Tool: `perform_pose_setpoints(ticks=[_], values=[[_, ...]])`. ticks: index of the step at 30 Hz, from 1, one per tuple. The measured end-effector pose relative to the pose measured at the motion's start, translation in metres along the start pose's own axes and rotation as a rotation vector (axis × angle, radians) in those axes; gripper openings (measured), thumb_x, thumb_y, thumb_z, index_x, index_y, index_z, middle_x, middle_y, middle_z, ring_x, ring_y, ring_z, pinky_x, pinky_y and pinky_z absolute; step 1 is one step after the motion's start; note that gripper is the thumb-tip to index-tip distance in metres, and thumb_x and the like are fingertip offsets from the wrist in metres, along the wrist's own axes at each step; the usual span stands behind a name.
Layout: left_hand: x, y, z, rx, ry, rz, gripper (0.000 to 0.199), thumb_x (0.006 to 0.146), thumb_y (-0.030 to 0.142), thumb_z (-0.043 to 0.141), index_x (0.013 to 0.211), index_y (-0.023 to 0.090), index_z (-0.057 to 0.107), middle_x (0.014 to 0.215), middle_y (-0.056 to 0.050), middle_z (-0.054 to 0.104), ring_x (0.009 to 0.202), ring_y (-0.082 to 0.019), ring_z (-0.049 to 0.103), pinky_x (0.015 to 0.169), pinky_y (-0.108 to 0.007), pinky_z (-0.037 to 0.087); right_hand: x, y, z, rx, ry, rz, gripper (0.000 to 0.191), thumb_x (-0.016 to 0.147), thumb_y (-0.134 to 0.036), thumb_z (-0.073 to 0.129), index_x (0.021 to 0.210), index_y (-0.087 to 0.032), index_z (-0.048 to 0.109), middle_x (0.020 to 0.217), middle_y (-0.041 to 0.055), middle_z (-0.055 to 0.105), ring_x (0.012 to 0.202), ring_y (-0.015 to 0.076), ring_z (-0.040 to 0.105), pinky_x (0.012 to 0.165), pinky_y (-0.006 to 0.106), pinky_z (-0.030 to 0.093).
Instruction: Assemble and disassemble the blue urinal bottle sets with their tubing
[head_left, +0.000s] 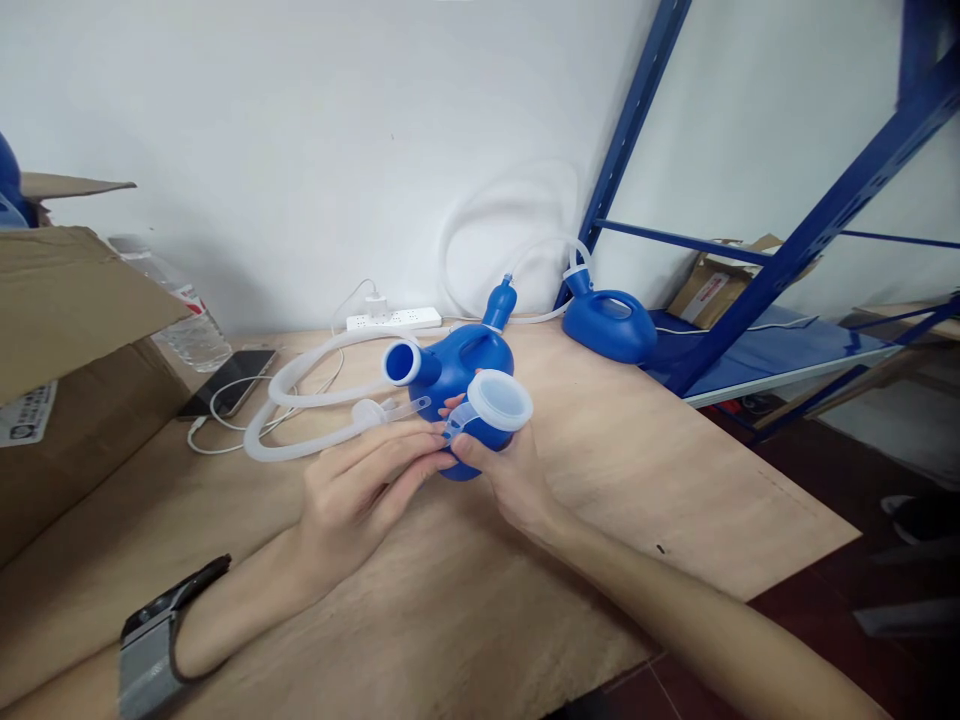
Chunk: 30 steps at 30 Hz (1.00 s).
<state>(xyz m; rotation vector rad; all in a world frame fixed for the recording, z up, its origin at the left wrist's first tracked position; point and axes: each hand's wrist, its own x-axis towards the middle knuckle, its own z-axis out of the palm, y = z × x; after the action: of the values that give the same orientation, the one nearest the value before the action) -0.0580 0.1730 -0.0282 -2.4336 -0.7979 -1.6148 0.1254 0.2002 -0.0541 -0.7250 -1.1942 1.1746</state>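
A translucent white cap [501, 400] with a strap is held in my right hand [510, 475], thumb on the strap side. My left hand [375, 475] pinches at the cap's strap, its fingertips close to my right thumb. Just behind the hands, a blue plastic urinal bottle [448, 370] lies on the table, its round mouth uncovered and facing me to the left. A clear hose [300, 452] curls on the left, ending in a white cap-like connector [371, 413] with a strap beside the bottle. My hands hide part of the bottle.
A second blue bottle [611, 325] with a hose stands at the back right, near a blue metal rack [720, 320]. A power strip [394, 319] lies by the wall. Leftward are a phone [229, 383], a water bottle [187, 315] and an open cardboard box [82, 400].
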Motion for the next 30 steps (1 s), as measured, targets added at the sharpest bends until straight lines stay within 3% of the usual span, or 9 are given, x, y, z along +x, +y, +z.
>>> perform_pose_setpoints(ticks=[3,6,8,13,16,22,26,30], values=[[0.0,0.003,-0.001,0.053,-0.007,0.075,0.034,0.094,0.015,0.081,0.125,0.028,0.075,0.114,0.001,0.085,0.093,-0.019,0.084,0.094,-0.031,0.072,-0.003,-0.002,0.002,-0.005,0.047,-0.001,0.046,0.069,-0.052,0.097,0.099,-0.026,0.073,0.1,0.0021,0.08,0.094,0.0232,0.077,0.093,0.045,0.067],[-0.001,0.004,0.001,0.085,-0.013,0.125,0.025,0.094,0.013,0.082,0.117,0.02,0.075,0.109,-0.004,0.085,0.092,-0.018,0.084,0.094,-0.026,0.071,-0.005,-0.001,0.003,-0.041,0.095,-0.024,0.045,0.07,-0.051,0.097,0.095,-0.024,0.071,0.101,0.0034,0.077,0.092,0.0222,0.076,0.095,0.045,0.065],[-0.002,0.004,0.002,0.071,-0.015,0.127,0.022,0.094,0.013,0.081,0.115,0.02,0.075,0.108,-0.003,0.085,0.092,-0.018,0.084,0.091,-0.026,0.071,-0.005,0.001,0.002,-0.062,0.094,-0.051,0.045,0.071,-0.051,0.095,0.096,-0.023,0.07,0.103,0.0043,0.075,0.092,0.022,0.074,0.096,0.045,0.065],[-0.002,0.003,0.004,0.015,-0.013,0.073,0.018,0.096,0.015,0.079,0.111,0.023,0.076,0.105,0.0,0.085,0.089,-0.016,0.084,0.085,-0.025,0.071,-0.004,0.004,0.001,-0.061,0.084,-0.068,0.064,0.071,-0.051,0.093,0.123,-0.027,0.064,0.105,0.003,0.075,0.092,0.0231,0.074,0.091,0.046,0.067],[0.0,0.005,0.006,-0.006,-0.005,0.047,0.013,0.097,0.017,0.078,0.107,0.024,0.074,0.101,0.001,0.084,0.085,-0.016,0.083,0.082,-0.025,0.071,-0.004,0.003,0.001,-0.075,0.098,-0.065,0.069,0.071,-0.053,0.093,0.128,-0.029,0.062,0.103,0.0024,0.075,0.092,0.024,0.075,0.091,0.046,0.067],[0.007,0.009,0.002,0.055,-0.064,0.083,0.016,0.097,0.012,0.075,0.11,0.021,0.071,0.101,-0.002,0.083,0.089,-0.017,0.082,0.089,-0.026,0.07,-0.002,-0.006,0.0,-0.145,0.116,-0.111,0.062,0.071,-0.048,0.092,0.121,-0.028,0.063,0.104,0.0029,0.075,0.09,0.023,0.073,0.093,0.047,0.066],[0.008,0.005,-0.002,0.121,-0.071,0.176,0.021,0.097,0.006,0.072,0.115,0.016,0.072,0.109,-0.008,0.082,0.1,-0.02,0.081,0.093,-0.03,0.069,-0.001,-0.012,0.001,-0.193,0.092,-0.145,0.05,0.071,-0.048,0.093,0.106,-0.027,0.065,0.098,0.003,0.077,0.088,0.0239,0.074,0.087,0.045,0.067],[0.012,0.002,-0.006,0.174,-0.089,0.307,0.016,0.097,0.002,0.069,0.107,0.013,0.073,0.1,-0.01,0.079,0.099,-0.023,0.079,0.087,-0.034,0.069,-0.001,-0.012,0.0,-0.165,0.064,-0.077,0.05,0.069,-0.052,0.095,0.098,-0.026,0.063,0.093,0.0023,0.076,0.083,0.0231,0.074,0.081,0.043,0.067]])
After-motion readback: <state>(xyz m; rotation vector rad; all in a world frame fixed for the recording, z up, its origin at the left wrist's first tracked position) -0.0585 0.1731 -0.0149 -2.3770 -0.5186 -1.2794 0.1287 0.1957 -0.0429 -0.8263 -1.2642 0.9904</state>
